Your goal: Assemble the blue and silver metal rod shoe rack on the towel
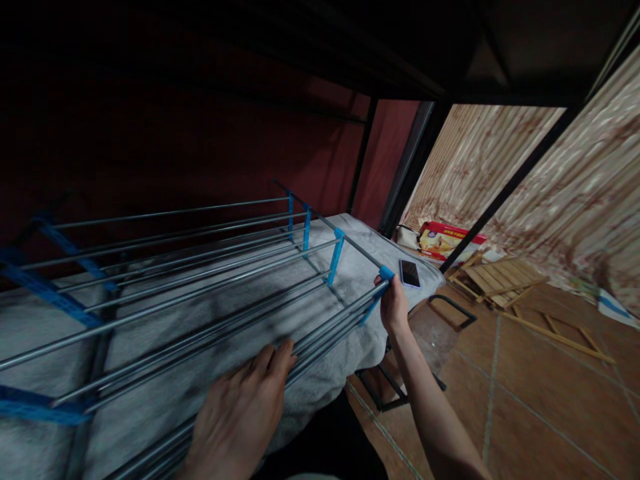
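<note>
A rack of long grey metal rods (200, 273) joined by blue plastic brackets (335, 257) lies on its side across a grey blanket (210, 320) on a low bunk. My left hand (240, 413) rests flat on the nearest rods, fingers apart. My right hand (393, 305) grips the rack's near end at a blue corner bracket (385, 273). A dark phone (409, 273) lies on the blanket just right of that hand.
A black bunk frame (510, 180) and a dark upper deck close overhead. On the tiled floor (525, 400) lie a wooden slatted panel (495, 277), loose wooden strips, a red and yellow box (447, 239) and a black metal frame (453, 310).
</note>
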Demonstrator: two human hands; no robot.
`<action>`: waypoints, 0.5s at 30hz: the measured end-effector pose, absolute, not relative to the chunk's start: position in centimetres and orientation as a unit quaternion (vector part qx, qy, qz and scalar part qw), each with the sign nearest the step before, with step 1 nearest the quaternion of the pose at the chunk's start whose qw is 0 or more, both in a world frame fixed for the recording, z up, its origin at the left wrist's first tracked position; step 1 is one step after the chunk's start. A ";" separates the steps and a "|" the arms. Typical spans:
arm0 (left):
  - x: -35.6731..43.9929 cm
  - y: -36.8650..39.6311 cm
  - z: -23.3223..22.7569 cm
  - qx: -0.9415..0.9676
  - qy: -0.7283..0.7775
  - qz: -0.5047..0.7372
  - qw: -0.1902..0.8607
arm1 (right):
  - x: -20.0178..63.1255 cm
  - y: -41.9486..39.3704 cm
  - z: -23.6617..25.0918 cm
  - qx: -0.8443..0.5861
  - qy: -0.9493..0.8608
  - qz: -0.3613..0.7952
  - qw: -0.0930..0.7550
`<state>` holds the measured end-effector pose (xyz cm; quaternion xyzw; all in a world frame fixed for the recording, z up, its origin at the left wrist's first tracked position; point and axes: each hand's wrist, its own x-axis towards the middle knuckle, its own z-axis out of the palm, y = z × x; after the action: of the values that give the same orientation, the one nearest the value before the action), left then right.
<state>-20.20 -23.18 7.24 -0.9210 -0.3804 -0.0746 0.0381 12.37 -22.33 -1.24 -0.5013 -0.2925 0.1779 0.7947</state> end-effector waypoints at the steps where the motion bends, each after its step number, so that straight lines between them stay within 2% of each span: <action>1: -20.1 -23.2 7.4 -0.922 -0.380 -0.068 0.034 | 12.3 -22.3 -1.2 -0.501 -0.292 0.182 0.794; 8: -20.3 -23.2 6.9 -0.921 -0.377 -0.088 0.039 | 12.4 -22.3 -1.3 -0.518 -0.293 0.176 0.784; 15: -20.4 -23.1 5.8 -0.917 -0.348 -0.180 0.071 | 12.5 -22.7 -1.1 -0.491 -0.298 0.213 0.790</action>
<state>-20.42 -23.07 5.77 -0.9173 -0.3480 -0.1805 0.0707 12.54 -22.71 -1.06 -0.4912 -0.2982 0.2133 0.7901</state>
